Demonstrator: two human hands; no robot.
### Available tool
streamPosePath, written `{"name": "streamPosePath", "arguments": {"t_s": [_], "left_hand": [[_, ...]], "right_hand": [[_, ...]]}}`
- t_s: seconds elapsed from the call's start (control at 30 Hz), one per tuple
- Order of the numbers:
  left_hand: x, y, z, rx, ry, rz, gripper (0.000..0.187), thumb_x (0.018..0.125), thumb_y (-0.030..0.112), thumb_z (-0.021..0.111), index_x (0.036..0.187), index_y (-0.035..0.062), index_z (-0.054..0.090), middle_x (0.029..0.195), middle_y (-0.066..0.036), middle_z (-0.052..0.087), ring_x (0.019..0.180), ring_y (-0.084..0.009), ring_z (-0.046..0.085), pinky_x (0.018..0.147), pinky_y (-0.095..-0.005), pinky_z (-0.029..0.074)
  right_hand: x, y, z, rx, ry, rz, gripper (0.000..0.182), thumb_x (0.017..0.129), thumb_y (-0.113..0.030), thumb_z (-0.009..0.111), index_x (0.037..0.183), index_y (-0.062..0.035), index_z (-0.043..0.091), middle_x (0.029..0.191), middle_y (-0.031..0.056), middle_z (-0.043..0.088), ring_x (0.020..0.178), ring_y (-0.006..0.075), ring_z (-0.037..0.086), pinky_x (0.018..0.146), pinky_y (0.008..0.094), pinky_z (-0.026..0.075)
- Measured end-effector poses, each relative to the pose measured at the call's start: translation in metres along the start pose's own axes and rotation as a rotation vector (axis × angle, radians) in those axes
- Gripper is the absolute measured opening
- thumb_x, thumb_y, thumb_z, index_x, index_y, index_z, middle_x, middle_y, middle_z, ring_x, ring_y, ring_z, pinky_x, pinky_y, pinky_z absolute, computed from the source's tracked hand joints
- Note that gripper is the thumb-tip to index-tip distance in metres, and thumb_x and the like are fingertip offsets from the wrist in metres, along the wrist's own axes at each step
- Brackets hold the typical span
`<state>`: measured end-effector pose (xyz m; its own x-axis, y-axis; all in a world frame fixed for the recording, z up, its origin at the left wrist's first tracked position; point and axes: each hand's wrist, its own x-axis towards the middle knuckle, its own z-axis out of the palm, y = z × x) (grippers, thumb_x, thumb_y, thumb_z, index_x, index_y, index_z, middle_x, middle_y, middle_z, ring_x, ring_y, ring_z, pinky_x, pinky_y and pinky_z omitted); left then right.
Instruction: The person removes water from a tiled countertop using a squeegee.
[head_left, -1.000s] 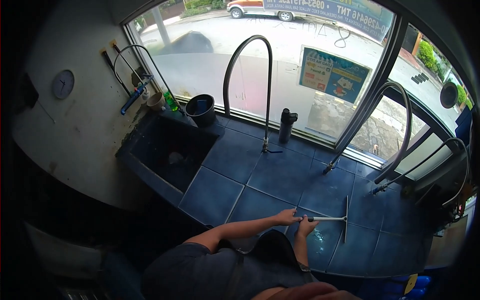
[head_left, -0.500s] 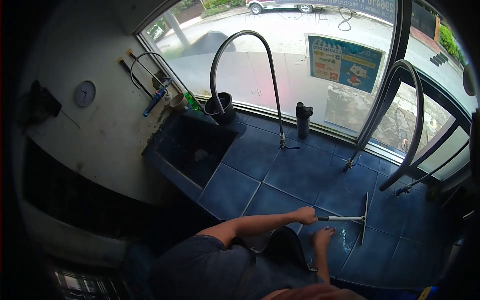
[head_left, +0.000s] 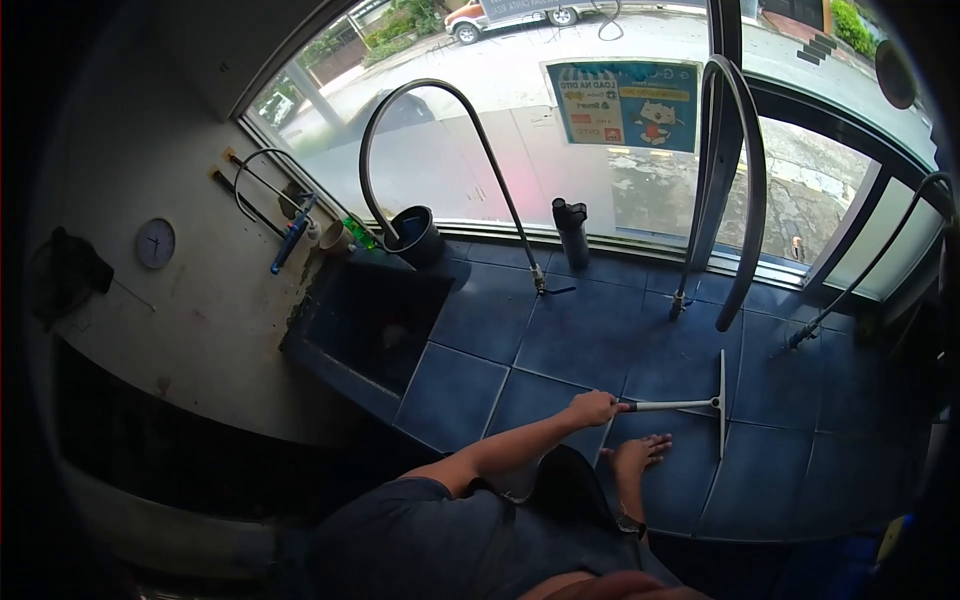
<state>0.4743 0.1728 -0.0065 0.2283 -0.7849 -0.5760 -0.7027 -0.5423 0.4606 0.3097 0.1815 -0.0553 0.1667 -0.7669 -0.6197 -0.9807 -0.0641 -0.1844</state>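
Observation:
My left hand point(head_left: 594, 408) is wrapped around the dark grip of a squeegee point(head_left: 680, 405). The squeegee's pale handle points right, and its long white blade lies across the blue tiled counter point(head_left: 655, 500). Just below the handle, my right hand point(head_left: 640, 455) rests palm down on the tiles with its fingers stretched out and spread. It holds nothing and is apart from the squeegee.
A dark basin point(head_left: 345, 362) is set into the counter at left, with a black bucket point(head_left: 428, 246) at its back corner. Curved hoses rise from valves, including a tall faucet hose point(head_left: 480, 135). A dark bottle point(head_left: 571, 235) stands by the window.
The whole view has shifted as my head moved. My right hand has flattened and spread on the tiles. A whitish wet streak beside it no longer shows. My left hand keeps hold of the squeegee.

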Motion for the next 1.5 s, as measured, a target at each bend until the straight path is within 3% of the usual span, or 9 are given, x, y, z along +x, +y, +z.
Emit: {"name": "streamPosePath", "arguments": {"t_s": [0.13, 0.43, 0.53, 0.73, 1.0, 1.2, 1.27, 1.4, 1.5], "left_hand": [[0.014, -0.031, -0.013, 0.089, 0.074, 0.041, 0.060, 0.091, 0.064, 0.045, 0.107, 0.0119, 0.070, 0.091, -0.013, 0.070, 0.093, -0.0343, 0.066, 0.079, -0.0453, 0.052], [-0.009, -0.120, -0.063, 0.153, 0.010, -0.025, 0.062, 0.088, 0.069, 0.045, 0.107, 0.0165, 0.072, 0.096, -0.014, 0.070, 0.095, -0.0347, 0.065, 0.082, -0.0448, 0.051], [-0.026, -0.169, -0.093, 0.156, 0.038, -0.102, 0.063, 0.087, 0.071, 0.044, 0.107, 0.0182, 0.072, 0.098, -0.014, 0.070, 0.097, -0.0345, 0.065, 0.085, -0.0452, 0.051], [-0.078, -0.303, -0.164, 0.182, 0.105, -0.283, 0.065, 0.087, 0.072, 0.045, 0.113, 0.0181, 0.070, 0.112, -0.015, 0.067, 0.109, -0.0352, 0.061, 0.092, -0.0453, 0.048], [-0.207, -0.459, -0.281, 0.245, 0.208, -0.708, 0.070, 0.083, 0.074, 0.049, 0.117, 0.0160, 0.068, 0.122, -0.010, 0.064, 0.118, -0.0284, 0.058, 0.098, -0.0433, 0.046], [-0.286, -0.508, -0.343, 0.388, 0.671, -0.903, 0.060, 0.084, 0.065, 0.058, 0.094, 0.0077, 0.074, 0.092, -0.012, 0.071, 0.091, -0.0275, 0.069, 0.077, -0.0419, 0.053], [-0.294, -0.532, -0.330, 0.295, 0.875, -0.874, 0.061, 0.086, 0.066, 0.054, 0.088, 0.0084, 0.074, 0.086, -0.013, 0.071, 0.088, -0.0292, 0.068, 0.077, -0.0428, 0.052], [-0.270, -0.534, -0.252, -0.234, 0.846, -0.713, 0.065, 0.088, 0.067, 0.048, 0.082, 0.0081, 0.074, 0.082, -0.015, 0.069, 0.085, -0.0349, 0.066, 0.073, -0.0454, 0.050], [-0.219, -0.503, -0.148, -0.544, 0.821, -0.485, 0.055, 0.088, 0.060, 0.056, 0.087, 0.0075, 0.073, 0.070, -0.014, 0.066, 0.070, -0.0253, 0.067, 0.065, -0.0370, 0.048]], "right_hand": [[-0.003, -0.004, -0.005, 0.097, 0.022, 0.014, 0.129, 0.066, -0.051, 0.083, 0.142, 0.0210, 0.008, 0.151, 0.0366, -0.013, 0.142, 0.0500, -0.010, 0.115, 0.0572, 0.007], [-0.005, 0.003, 0.016, 0.123, 0.162, -0.021, 0.131, 0.065, -0.057, 0.081, 0.146, 0.0145, 0.007, 0.153, 0.0336, -0.011, 0.144, 0.0470, -0.007, 0.116, 0.0560, 0.006], [-0.035, -0.022, -0.007, 0.053, 0.167, 0.207, 0.131, 0.065, -0.058, 0.080, 0.145, 0.0151, 0.008, 0.154, 0.0332, -0.006, 0.144, 0.0466, -0.002, 0.115, 0.0582, 0.013], [-0.019, -0.009, 0.019, 0.057, 0.153, 0.226, 0.133, 0.064, -0.062, 0.079, 0.145, 0.0155, 0.007, 0.154, 0.0340, 0.003, 0.144, 0.0475, 0.004, 0.109, 0.0609, 0.028], [-0.001, -0.011, 0.019, 0.047, 0.069, 0.251, 0.138, 0.059, -0.062, 0.081, 0.144, 0.0158, 0.007, 0.154, 0.0335, -0.001, 0.143, 0.0493, 0.003, 0.108, 0.0629, 0.027], [0.002, -0.012, 0.020, 0.041, 0.043, 0.277, 0.140, 0.057, -0.064, 0.081, 0.145, 0.0148, 0.007, 0.155, 0.0316, -0.003, 0.143, 0.0494, 0.002, 0.108, 0.0631, 0.027], [0.001, -0.017, 0.018, 0.028, 0.045, 0.282, 0.140, 0.057, -0.065, 0.081, 0.145, 0.0146, 0.007, 0.155, 0.0309, -0.003, 0.143, 0.0490, 0.002, 0.108, 0.0631, 0.027], [-0.003, -0.006, 0.028, 0.042, 0.096, 0.245, 0.138, 0.058, -0.064, 0.081, 0.145, 0.0139, 0.008, 0.155, 0.0297, -0.001, 0.145, 0.0447, 0.004, 0.112, 0.0562, 0.027], [-0.009, 0.023, 0.046, 0.055, 0.211, 0.146, 0.132, 0.061, -0.059, 0.082, 0.145, 0.0137, 0.012, 0.155, 0.0296, 0.001, 0.146, 0.0413, 0.003, 0.118, 0.0453, 0.018]]}}
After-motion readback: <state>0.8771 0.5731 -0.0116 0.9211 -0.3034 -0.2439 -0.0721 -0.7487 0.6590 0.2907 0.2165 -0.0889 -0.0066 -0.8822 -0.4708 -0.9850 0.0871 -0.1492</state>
